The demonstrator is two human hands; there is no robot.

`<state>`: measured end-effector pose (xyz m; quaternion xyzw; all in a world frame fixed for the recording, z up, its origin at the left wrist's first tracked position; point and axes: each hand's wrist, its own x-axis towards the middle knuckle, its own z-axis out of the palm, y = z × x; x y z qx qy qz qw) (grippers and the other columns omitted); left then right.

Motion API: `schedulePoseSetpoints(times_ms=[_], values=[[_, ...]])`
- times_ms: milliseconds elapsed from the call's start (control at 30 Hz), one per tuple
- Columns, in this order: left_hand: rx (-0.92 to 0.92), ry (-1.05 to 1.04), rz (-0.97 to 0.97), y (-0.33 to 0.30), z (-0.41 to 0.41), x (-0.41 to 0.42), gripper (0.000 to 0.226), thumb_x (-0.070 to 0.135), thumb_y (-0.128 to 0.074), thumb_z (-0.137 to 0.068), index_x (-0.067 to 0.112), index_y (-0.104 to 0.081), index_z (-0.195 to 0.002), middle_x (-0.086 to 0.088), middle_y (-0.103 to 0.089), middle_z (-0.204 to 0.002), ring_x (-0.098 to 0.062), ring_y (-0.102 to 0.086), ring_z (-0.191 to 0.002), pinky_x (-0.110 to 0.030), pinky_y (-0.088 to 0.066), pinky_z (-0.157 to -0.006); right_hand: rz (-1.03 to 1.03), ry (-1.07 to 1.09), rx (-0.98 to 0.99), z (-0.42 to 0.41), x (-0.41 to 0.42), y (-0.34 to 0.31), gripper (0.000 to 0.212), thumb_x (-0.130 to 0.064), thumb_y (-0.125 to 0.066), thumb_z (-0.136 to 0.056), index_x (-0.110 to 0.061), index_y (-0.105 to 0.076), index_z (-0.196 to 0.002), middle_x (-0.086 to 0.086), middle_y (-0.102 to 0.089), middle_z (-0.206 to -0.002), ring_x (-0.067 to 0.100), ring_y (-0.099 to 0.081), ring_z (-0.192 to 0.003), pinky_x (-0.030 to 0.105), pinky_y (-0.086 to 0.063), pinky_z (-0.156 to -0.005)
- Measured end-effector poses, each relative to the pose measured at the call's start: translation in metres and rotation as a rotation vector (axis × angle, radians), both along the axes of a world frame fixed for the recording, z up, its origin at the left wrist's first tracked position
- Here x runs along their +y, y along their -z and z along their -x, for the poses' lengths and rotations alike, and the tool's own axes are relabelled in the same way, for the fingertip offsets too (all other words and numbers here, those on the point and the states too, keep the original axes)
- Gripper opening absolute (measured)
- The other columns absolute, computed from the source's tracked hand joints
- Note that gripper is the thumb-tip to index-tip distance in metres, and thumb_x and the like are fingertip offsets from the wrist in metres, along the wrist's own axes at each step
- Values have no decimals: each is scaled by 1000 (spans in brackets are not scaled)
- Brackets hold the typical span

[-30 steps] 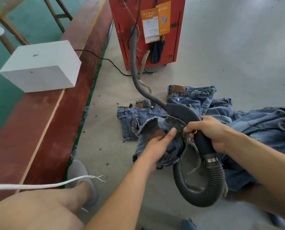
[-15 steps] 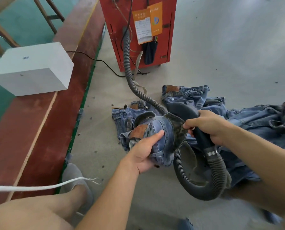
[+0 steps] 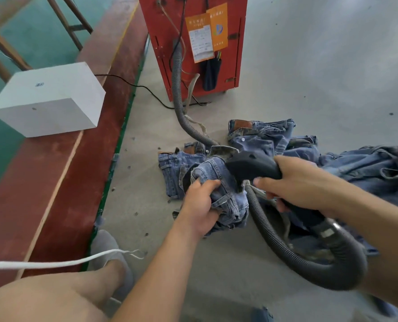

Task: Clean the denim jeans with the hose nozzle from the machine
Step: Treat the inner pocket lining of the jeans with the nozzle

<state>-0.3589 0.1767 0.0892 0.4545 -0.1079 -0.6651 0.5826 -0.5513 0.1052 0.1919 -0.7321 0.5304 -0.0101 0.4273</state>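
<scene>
Concrete floor: L hand grips jeans, R hand holds nozzle.

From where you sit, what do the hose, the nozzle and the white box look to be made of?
Hose: grey ribbed tube that bends in a loop, so likely flexible plastic, matte.
Nozzle: dark, smooth moulded shell with a dull sheen, probably hard plastic.
White box: plain matte faces and sharp edges; painted board, foam or plastic, I cannot tell which.

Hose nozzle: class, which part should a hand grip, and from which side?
Grip the hose nozzle by its narrow neck behind the wide head, coming from the right as the right hand does. The head faces left into the jeans, which the left hand holds.
</scene>
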Motion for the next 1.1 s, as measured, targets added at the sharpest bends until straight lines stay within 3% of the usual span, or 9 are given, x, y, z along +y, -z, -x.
schedulePoseSetpoints(times_ms=[67,233,467,567,700,833,900,1000,1100], values=[[23,30,33,4,2,3,36,-5,-40,-100,-2,-65,-126,-29,-68,-125,-44,-68,-113,-53,-60,-87,-165,175,-84,-9,-8,13,28,-31,-70,-96,-4,-62,-96,16,-75,-73,31,-67,-55,43,-62,-61],[186,20,15,5,-4,10,44,2,-46,-96,-5,-58,-138,-30,-61,-136,-46,-63,-122,-56,-57,-94,-333,414,-307,-8,-36,16,22,-22,-71,-98,-4,-59,-99,9,-65,-64,20,-58,-50,33,-56,-55],[303,108,-15,-5,-24,2,64,48,-42,-103,1,-57,-143,-23,-59,-143,-38,-59,-132,-48,-52,-105,-220,-132,-100,-2,-6,2,20,-42,-73,-93,-29,-63,-83,2,-70,-61,17,-64,-49,23,-54,-50],[268,218,-34,-8,-20,4,71,56,-41,-99,1,-60,-140,-24,-57,-146,-35,-59,-132,-45,-49,-110,-200,-147,-60,-17,2,12,21,-35,-72,-97,-17,-61,-94,-4,-67,-56,13,-60,-46,23,-53,-49],[191,144,-94,0,-35,5,74,61,-26,-106,6,-58,-144,-22,-56,-148,-37,-53,-138,-52,-36,-119,-8,-73,-89,-22,-5,17,26,-40,-70,-98,-25,-50,-106,0,-74,-74,17,-68,-52,32,-60,-54],[-207,315,-305,6,-55,5,42,30,-54,-106,2,-61,-136,-22,-71,-124,-38,-70,-114,-53,-57,-97,121,-48,-147,-3,-18,13,21,-39,-69,-98,-29,-52,-104,-1,-75,-75,15,-71,-53,23,-55,-47],[-361,386,-403,8,-64,10,34,20,-51,-108,0,-63,-133,-22,-74,-118,-38,-72,-109,-56,-57,-95,149,-120,-127,8,-24,8,19,-38,-70,-97,-31,-53,-102,-13,-73,-72,10,-70,-52,16,-51,-47],[-206,292,-327,1,-82,15,43,30,-41,-111,1,-63,-135,-22,-70,-128,-38,-69,-117,-52,-61,-89,256,-311,23,20,-29,8,22,-41,-72,-94,-37,-52,-102,-17,-69,-75,5,-68,-62,15,-47,-53],[68,135,-159,-12,-100,15,58,44,-41,-108,2,-54,-144,-25,-58,-144,-43,-58,-131,-54,-55,-99,346,-434,154,22,-26,18,27,-44,-73,-93,-44,-49,-106,-16,-62,-80,4,-60,-71,22,-41,-60]])
